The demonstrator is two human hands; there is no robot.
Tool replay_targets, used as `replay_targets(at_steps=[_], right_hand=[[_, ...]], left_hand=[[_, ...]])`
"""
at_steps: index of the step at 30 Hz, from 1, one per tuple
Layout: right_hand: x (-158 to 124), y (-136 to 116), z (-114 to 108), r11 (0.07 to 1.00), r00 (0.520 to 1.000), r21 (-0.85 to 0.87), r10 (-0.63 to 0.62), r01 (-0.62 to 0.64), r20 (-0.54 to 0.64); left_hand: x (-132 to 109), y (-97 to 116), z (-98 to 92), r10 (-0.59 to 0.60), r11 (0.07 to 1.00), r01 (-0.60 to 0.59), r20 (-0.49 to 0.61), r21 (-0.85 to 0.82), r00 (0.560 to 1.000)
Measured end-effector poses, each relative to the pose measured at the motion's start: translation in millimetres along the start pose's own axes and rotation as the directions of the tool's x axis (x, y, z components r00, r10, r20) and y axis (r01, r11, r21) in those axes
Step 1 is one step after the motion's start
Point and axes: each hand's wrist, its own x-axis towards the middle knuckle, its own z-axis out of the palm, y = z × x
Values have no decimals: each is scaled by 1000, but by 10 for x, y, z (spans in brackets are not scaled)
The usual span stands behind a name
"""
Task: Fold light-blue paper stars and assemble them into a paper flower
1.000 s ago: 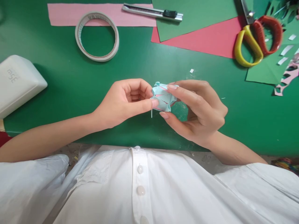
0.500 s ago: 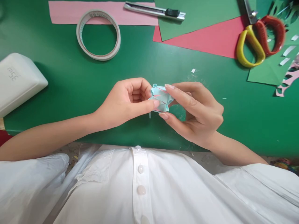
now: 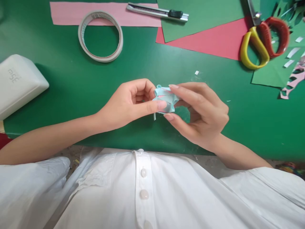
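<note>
A small light-blue folded paper piece (image 3: 164,93) with pink showing between its folds is held over the near part of the green table, in front of my shirt. My left hand (image 3: 133,103) pinches its left side, the thumb lying across its front and the other fingers curled behind. At its right side, my right hand (image 3: 200,111) has its index fingertip on the top edge and its thumb tip at the lower edge. A thin pale strip hangs from the paper's lower left. The fingers behind the paper are partly hidden.
Beyond my hands lie a tape roll (image 3: 120,41) on a pink strip (image 3: 66,13), a box cutter (image 3: 157,12), red paper (image 3: 209,43) and green sheets (image 3: 200,16). Scissors (image 3: 254,47) and scraps lie at the right. A white block (image 3: 21,82) stands at the left.
The light-blue paper has shifted and tilted slightly to the right, and my left thumb has slid a little further right over it. My right hand keeps nearly the same pose.
</note>
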Motion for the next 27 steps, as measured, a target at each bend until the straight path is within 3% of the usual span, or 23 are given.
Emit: replay_targets(at_steps=[4,7,20,27], right_hand=[[12,31,-29,979,989,139,148,-148,5],[2,39,-38,968,988,197,154,-157,33],[-22,46,-22,993,1000,-122,-7,7,-6],[-82,12,40,992,998,-112,62,-62,2]], left_hand=[[5,46,-28,87,996,-87,36,10,996],[0,39,-22,146,988,-147,21,55,989],[-31,15,13,162,983,-159,-20,95,987],[-46,-22,46,129,989,-124,-64,83,990]])
